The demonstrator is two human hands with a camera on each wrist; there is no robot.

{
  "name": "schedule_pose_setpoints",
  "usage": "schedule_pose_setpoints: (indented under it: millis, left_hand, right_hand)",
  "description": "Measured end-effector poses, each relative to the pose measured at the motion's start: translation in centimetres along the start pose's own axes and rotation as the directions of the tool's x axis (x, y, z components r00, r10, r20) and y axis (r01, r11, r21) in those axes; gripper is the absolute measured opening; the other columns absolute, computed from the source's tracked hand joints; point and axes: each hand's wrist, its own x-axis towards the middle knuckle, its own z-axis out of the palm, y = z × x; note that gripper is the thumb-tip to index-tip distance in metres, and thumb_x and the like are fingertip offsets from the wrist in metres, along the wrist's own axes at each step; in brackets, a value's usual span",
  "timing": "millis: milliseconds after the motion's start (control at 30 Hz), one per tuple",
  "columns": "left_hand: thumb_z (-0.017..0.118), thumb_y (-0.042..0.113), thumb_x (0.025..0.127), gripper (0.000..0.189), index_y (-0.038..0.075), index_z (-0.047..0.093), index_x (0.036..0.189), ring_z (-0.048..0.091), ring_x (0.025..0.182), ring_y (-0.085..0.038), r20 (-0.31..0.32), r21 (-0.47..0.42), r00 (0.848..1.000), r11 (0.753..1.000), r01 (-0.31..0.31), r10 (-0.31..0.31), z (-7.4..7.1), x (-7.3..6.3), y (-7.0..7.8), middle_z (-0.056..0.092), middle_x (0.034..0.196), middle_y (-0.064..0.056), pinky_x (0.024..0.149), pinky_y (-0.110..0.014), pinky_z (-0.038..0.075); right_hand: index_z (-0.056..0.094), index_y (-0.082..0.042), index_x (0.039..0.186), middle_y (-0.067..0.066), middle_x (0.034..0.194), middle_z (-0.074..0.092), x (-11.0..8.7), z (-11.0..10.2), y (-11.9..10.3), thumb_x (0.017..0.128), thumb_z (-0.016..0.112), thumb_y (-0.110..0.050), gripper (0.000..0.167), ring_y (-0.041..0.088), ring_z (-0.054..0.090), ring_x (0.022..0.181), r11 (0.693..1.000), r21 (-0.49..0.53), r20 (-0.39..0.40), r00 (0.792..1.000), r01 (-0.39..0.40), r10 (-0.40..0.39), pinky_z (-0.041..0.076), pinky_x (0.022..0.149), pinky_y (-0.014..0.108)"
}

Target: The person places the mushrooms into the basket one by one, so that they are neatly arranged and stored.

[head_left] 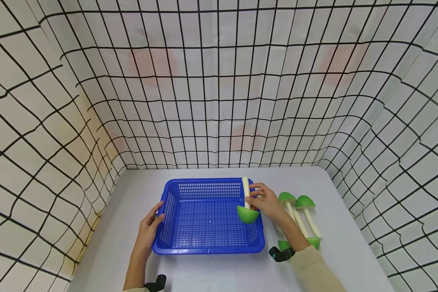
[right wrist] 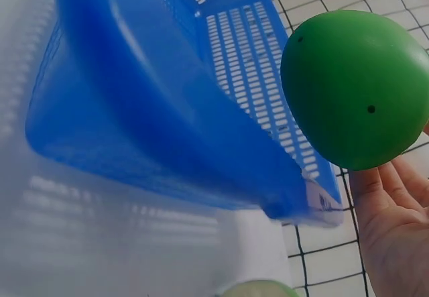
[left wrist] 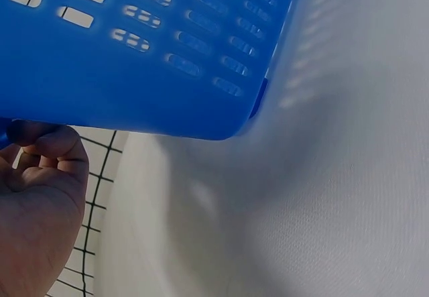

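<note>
A toy mushroom with a green domed cap (head_left: 247,215) and a pale stem (head_left: 246,188) is in my right hand (head_left: 269,202). The fingers pinch it by the stem, cap downward, over the right end of a blue plastic basket (head_left: 209,251). From the right wrist, the cap (right wrist: 355,89) shows large beside the basket wall (right wrist: 134,96) and hides part of the fingers. My left hand (head_left: 148,230) grips the basket's left rim; in the left wrist view its thumb and curled fingers (left wrist: 50,146) are at the rim's edge. The basket's slatted floor shows bare.
Several more green-capped mushrooms (head_left: 305,202) lie on the white table (head_left: 211,273) right of the basket, partly behind my right forearm. Black grid netting (head_left: 219,101) over white sheeting walls in the back and both sides.
</note>
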Motion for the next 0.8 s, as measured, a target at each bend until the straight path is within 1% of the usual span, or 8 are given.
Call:
schedule_pose_setpoints:
  millis: [133, 200, 333, 467, 633, 800]
  left_hand:
    - [0.056, 0.025, 0.107, 0.048, 0.027, 0.049, 0.154, 0.047, 0.142, -0.042, -0.007, -0.015, 1.0, 1.0, -0.001, 0.001, 0.1, 0.1, -0.1, 0.039, 0.165, -0.012, 0.112, -0.06, 0.042]
    - [0.056, 0.025, 0.107, 0.047, 0.026, 0.049, 0.154, 0.044, 0.146, -0.042, -0.006, -0.025, 1.0, 1.0, -0.007, 0.007, 0.1, 0.1, -0.2, 0.038, 0.165, -0.012, 0.113, -0.06, 0.041]
    - [0.055, 0.026, 0.108, 0.048, 0.024, 0.048, 0.155, 0.036, 0.151, -0.044, 0.001, -0.028, 1.0, 0.999, -0.021, 0.022, 0.0, 0.0, -0.2, 0.035, 0.167, -0.013, 0.116, -0.062, 0.035]
    - [0.056, 0.029, 0.107, 0.049, 0.024, 0.048, 0.155, 0.029, 0.154, -0.044, 0.011, -0.019, 0.999, 0.999, -0.033, 0.033, 0.0, 0.1, -0.2, 0.033, 0.168, -0.012, 0.117, -0.064, 0.029]
    - [0.056, 0.031, 0.107, 0.049, 0.027, 0.048, 0.155, 0.03, 0.154, -0.043, 0.019, -0.015, 0.999, 0.999, -0.03, 0.031, 0.1, 0.2, -0.1, 0.034, 0.168, -0.01, 0.117, -0.063, 0.03]
    - [0.055, 0.031, 0.107, 0.049, 0.028, 0.046, 0.156, 0.029, 0.154, -0.044, 0.022, 0.0, 1.0, 1.0, -0.017, 0.017, -0.1, 0.0, -0.2, 0.033, 0.168, -0.01, 0.117, -0.064, 0.029]
  right_hand:
    - [0.048, -0.006, 0.142, 0.02, 0.117, 0.066, 0.3, 1.0, -0.2, 0.096, 0.074, -0.018, 0.054, 0.019, 0.071, 0.083, 1.0, -0.004, 0.031, 0.999, 0.009, -0.009, 0.06, 0.073, 0.029]
    - [0.047, -0.005, 0.143, 0.022, 0.118, 0.066, 0.4, 1.5, -0.3, 0.097, 0.074, -0.017, 0.055, 0.022, 0.072, 0.087, 1.0, -0.002, 0.047, 0.999, 0.017, -0.017, 0.06, 0.074, 0.03]
    - [0.047, -0.005, 0.145, 0.022, 0.12, 0.067, 0.9, 2.7, -0.1, 0.097, 0.073, -0.016, 0.056, 0.023, 0.073, 0.091, 1.0, 0.02, 0.072, 0.997, 0.021, -0.023, 0.061, 0.074, 0.032]
    - [0.049, -0.007, 0.144, 0.019, 0.119, 0.068, 1.4, 4.0, -0.3, 0.096, 0.075, -0.016, 0.055, 0.02, 0.074, 0.092, 0.999, 0.04, 0.067, 0.998, 0.003, -0.006, 0.062, 0.075, 0.033]
    - [0.051, -0.009, 0.143, 0.018, 0.118, 0.069, 1.9, 5.5, -0.6, 0.095, 0.075, -0.015, 0.054, 0.021, 0.074, 0.092, 0.999, 0.036, 0.078, 0.997, -0.009, 0.006, 0.062, 0.076, 0.035]
    - [0.051, -0.009, 0.143, 0.018, 0.118, 0.068, 2.1, 7.2, -0.6, 0.095, 0.075, -0.014, 0.054, 0.022, 0.074, 0.093, 0.999, 0.04, 0.101, 0.995, -0.011, 0.007, 0.062, 0.076, 0.036]
